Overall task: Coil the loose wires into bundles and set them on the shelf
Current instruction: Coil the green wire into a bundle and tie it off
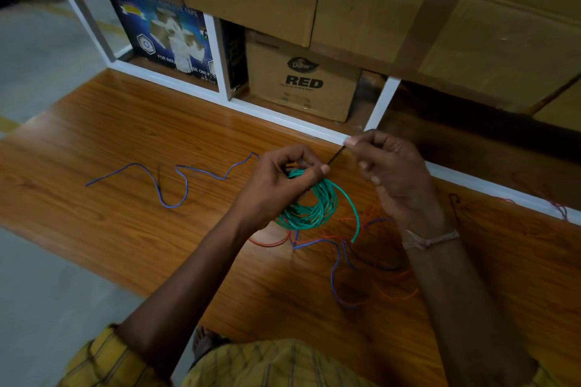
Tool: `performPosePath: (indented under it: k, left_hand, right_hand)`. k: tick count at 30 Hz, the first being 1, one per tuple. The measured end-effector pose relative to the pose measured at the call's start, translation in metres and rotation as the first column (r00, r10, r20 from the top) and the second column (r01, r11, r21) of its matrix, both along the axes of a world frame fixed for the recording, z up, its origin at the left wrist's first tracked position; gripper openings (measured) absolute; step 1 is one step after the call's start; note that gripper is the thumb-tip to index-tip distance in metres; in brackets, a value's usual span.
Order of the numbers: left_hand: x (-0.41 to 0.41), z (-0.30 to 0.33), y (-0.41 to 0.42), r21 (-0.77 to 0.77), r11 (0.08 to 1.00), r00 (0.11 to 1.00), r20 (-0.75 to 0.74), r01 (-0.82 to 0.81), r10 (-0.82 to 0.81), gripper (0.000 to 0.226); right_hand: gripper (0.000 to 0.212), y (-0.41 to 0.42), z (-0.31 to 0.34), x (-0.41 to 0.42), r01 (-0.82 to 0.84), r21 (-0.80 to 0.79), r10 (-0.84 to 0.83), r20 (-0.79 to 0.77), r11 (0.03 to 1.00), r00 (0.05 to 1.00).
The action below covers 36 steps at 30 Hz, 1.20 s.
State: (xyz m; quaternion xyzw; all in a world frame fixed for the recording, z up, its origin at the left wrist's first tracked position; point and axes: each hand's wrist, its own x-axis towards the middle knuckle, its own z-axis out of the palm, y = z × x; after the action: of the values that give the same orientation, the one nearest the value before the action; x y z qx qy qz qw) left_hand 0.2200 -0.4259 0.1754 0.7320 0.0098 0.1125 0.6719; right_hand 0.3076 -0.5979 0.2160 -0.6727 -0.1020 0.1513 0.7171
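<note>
A green wire coil (314,207) hangs from my left hand (283,182), which grips its upper part above the wooden board (125,141). One green end trails down to the right. My right hand (390,166) pinches a thin dark tie (335,156) that runs down to my left thumb. A loose blue wire (176,179) snakes across the board to the left. Tangled red, blue and orange wires (345,264) lie under and below the coil. The white-framed shelf (283,118) runs behind my hands.
Cardboard boxes, one marked RED (301,82), and a blue printed box (166,38) fill the low shelf. Large cartons (408,3) are stacked above. Grey floor (47,292) lies left of the board. More thin wires (556,207) lie at the far right by the shelf frame.
</note>
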Motion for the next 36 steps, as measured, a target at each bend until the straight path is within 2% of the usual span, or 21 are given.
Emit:
performPosePath:
  k: [2, 4, 8, 13, 19, 23, 25, 28, 30, 34, 36]
  left_hand:
    - [-0.002, -0.005, 0.001, 0.005, 1.0, 1.0, -0.023, -0.01, 0.01, 0.014]
    - [-0.002, -0.007, 0.002, -0.001, 1.0, 1.0, -0.027, -0.016, 0.016, 0.014]
    - [0.002, -0.006, 0.004, 0.015, 1.0, 1.0, -0.014, -0.02, 0.02, 0.016]
    - [0.007, -0.015, 0.006, -0.016, 0.998, 0.998, -0.036, -0.053, 0.052, 0.017]
    - [0.013, -0.028, 0.004, -0.121, 0.99, 0.994, -0.085, -0.072, 0.061, 0.012]
    - [0.017, -0.033, -0.005, -0.196, 0.978, 0.992, -0.116, -0.07, 0.047, 0.017]
    - [0.019, -0.035, -0.008, -0.278, 0.957, 0.991, -0.121, -0.081, 0.049, 0.02]
    - [0.027, -0.04, -0.003, -0.282, 0.955, 0.989, -0.14, -0.095, 0.057, 0.023]
    - [0.032, -0.046, 0.007, -0.249, 0.963, 0.987, -0.145, -0.1, 0.065, 0.021]
    - [0.044, -0.065, 0.031, -0.195, 0.968, 0.977, -0.171, -0.158, 0.125, 0.012]
    - [0.055, -0.076, 0.038, -0.208, 0.962, 0.972, -0.189, -0.179, 0.14, 0.012]
  right_hand:
    - [0.01, 0.0, -0.001, 0.008, 0.106, 0.027, -0.107, 0.025, 0.994, 0.994]
    - [0.013, 0.005, -0.007, 0.01, 0.118, 0.052, -0.12, 0.043, 0.992, 0.992]
    - [0.011, 0.014, -0.02, 0.005, -0.014, 0.027, 0.014, 0.002, 1.0, 1.0]
    - [0.016, 0.016, -0.019, 0.003, -0.103, 0.128, 0.113, -0.071, 0.986, 0.991]
    - [0.023, 0.029, -0.035, 0.005, -0.005, -0.034, 0.01, 0.149, 0.999, 0.989]
    - [0.028, 0.045, -0.042, 0.019, 0.038, 0.044, -0.039, 0.009, 0.998, 0.999]
    - [0.028, 0.053, -0.043, 0.027, 0.073, 0.045, -0.072, -0.02, 0.996, 0.997]
    - [0.028, 0.062, -0.052, 0.038, 0.093, 0.019, -0.093, -0.034, 0.995, 0.995]
    - [0.027, 0.061, -0.055, 0.046, 0.031, -0.012, -0.032, -0.038, 0.999, 0.999]
    - [0.037, 0.035, -0.067, 0.055, -0.177, -0.236, 0.154, -0.11, 0.956, 0.982]
    - [0.026, 0.028, -0.089, 0.047, -0.287, -0.247, 0.26, -0.136, 0.925, 0.956]
